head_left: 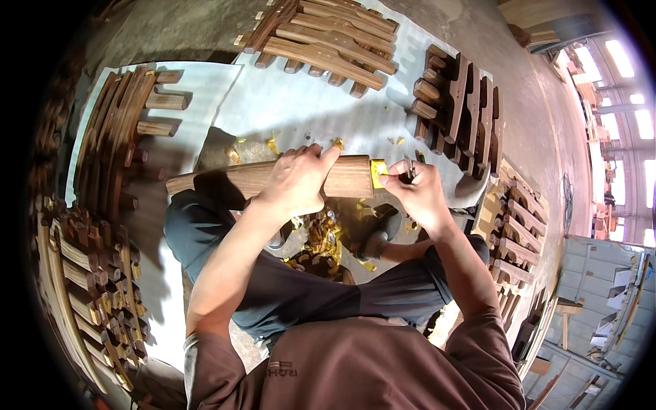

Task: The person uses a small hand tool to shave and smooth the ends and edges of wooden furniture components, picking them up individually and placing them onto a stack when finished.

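A long tapered wooden piece [349, 177] lies crosswise over my lap. My left hand [295, 179] is closed over its middle from above, with the thumb stretched along the far edge. Yellow tape [378, 173] wraps the narrower right end of the wood. At that end my right hand [418, 194] pinches the tape between thumb and forefinger. A slim tool with a dark end [419, 158] sticks out between the right hand's other fingers; its kind is not clear.
Peeled yellow tape scraps [324, 239] lie in a heap between my legs. Stacked wooden parts stand at the far side [335, 44], right [465, 102], left [116, 137] and lower left [92, 287]. Pale sheeting [301, 102] covers the floor ahead.
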Demonstrator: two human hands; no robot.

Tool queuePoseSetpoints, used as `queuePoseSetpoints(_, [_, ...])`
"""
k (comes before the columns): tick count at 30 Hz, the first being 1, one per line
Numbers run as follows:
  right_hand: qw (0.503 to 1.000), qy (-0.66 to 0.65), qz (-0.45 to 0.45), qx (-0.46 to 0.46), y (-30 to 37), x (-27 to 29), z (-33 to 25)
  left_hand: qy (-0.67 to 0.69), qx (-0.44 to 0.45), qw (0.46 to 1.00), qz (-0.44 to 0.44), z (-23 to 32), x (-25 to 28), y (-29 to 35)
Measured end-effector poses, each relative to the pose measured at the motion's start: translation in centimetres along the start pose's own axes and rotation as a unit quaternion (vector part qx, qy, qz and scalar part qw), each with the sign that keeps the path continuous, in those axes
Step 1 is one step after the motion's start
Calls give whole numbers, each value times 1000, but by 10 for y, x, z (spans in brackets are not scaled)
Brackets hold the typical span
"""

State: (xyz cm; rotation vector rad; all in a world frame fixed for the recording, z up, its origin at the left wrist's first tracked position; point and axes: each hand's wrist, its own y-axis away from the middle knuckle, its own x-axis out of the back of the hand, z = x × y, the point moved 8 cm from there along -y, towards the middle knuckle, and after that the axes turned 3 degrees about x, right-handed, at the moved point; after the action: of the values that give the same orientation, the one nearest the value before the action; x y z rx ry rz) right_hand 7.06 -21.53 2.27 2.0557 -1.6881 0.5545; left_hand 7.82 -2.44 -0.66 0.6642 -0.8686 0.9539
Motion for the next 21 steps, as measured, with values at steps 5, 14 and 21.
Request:
queuePoseSetpoints(5, [998, 6, -49, -49, 5, 7, -13, 15, -3, 1000, 22, -1, 7, 3])
queuePoseSetpoints(14, [877, 460, -123, 62, 22, 50, -58, 46, 10, 999, -12, -8, 10, -1])
queuePoseSetpoints(21, [826, 538, -102, 134, 26, 40, -71, 25, -15, 999, -15, -7, -3, -1])
